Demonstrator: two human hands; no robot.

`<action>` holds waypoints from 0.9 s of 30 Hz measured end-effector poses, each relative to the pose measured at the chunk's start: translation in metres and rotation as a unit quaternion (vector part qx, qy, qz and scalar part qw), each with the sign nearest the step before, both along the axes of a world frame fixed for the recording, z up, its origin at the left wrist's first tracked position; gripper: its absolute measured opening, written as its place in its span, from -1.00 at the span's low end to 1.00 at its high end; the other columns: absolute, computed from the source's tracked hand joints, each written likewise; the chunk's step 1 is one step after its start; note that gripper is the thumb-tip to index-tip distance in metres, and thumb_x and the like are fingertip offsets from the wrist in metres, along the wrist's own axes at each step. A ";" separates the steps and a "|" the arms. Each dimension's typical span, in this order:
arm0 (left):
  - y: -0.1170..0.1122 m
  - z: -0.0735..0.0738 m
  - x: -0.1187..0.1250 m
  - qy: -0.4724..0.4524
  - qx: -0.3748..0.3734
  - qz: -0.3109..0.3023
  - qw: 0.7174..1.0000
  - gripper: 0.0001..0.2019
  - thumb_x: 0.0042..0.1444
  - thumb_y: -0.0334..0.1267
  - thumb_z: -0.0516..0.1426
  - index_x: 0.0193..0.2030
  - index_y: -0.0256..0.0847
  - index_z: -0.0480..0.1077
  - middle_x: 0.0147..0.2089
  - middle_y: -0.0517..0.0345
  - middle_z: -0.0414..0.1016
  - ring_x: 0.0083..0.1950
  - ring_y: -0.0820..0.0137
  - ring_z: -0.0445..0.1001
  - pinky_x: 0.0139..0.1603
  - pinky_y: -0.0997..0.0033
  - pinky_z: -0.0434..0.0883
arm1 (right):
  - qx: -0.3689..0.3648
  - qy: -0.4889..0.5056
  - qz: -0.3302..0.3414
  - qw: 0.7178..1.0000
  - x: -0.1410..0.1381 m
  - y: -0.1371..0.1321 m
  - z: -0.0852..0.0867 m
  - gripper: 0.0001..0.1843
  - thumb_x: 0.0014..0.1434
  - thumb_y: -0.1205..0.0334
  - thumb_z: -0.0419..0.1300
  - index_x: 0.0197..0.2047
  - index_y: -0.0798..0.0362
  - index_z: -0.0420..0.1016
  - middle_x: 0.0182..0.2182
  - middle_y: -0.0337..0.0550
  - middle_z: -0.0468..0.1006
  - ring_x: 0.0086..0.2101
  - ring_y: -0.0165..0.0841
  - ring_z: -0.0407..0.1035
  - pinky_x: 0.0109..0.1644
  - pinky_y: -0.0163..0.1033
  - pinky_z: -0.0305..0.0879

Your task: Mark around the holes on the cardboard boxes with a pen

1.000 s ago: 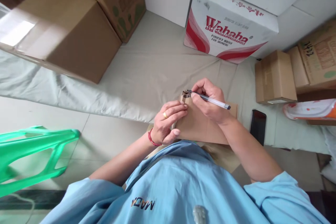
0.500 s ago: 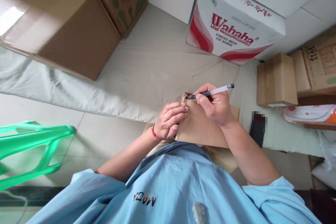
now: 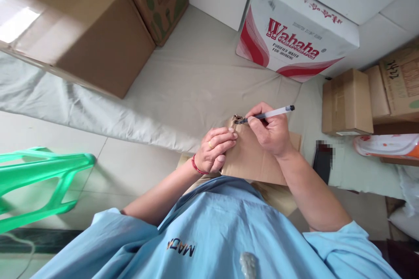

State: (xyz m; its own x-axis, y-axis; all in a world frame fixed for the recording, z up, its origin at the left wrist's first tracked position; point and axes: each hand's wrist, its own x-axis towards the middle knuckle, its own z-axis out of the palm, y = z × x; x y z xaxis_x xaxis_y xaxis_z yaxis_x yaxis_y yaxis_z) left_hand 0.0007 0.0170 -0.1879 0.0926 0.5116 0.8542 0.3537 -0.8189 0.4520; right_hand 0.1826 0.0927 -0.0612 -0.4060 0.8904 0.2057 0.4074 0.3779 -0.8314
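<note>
right hand (image 3: 270, 133) is closed round a pen (image 3: 273, 114), thumb and forefinger pinched on the barrel close to the tip; left hand (image 3: 214, 152) has its fingers together, clamped on the left edge of the cardboard piece (image 3: 253, 161) just under its frayed top corner (image 3: 236, 118). cardboard sits centre frame, right above the blue shirt (image 3: 229, 226), with the grey sheet (image 3: 196, 78) behind it. pen tip is on that frayed corner. my read: keep the left fingertips tight up by the corner so the board can't flex, hold the pen low, use short light strokes, because the corner looks soft and would likely tear under pressure. pen long axis runs near level across the frame, tip pointing left, cap end to the right and slightly higher. cardboard's worked corner points to the upper left; its long side seems to run toward lower right, partly hidden by the right wrist
</note>
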 end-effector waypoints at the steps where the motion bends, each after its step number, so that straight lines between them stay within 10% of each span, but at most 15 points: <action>1: 0.000 0.000 0.000 0.001 -0.001 0.002 1.000 -0.53 0.60 -0.10 -0.13 0.31 -0.26 0.48 0.09 -0.12 0.69 0.27 0.12 0.61 0.23 0.07 0.63 | -0.003 0.002 0.005 1.000 0.000 0.000 0.000 -0.85 0.29 0.23 0.19 -0.33 0.00 0.50 -0.60 -0.38 0.34 -0.58 -0.49 0.13 -0.47 -0.31 0.04; 27: -0.001 0.000 -0.001 0.001 -0.009 0.003 1.000 -0.53 0.58 -0.09 -0.12 0.34 -0.21 0.47 0.10 -0.11 0.71 0.26 0.09 0.65 0.18 0.03 0.65 | -0.022 0.004 -0.049 0.999 0.000 0.001 0.002 -0.86 0.22 0.25 0.20 -0.39 -0.01 0.48 -0.61 -0.38 0.33 -0.57 -0.48 0.13 -0.46 -0.28 0.03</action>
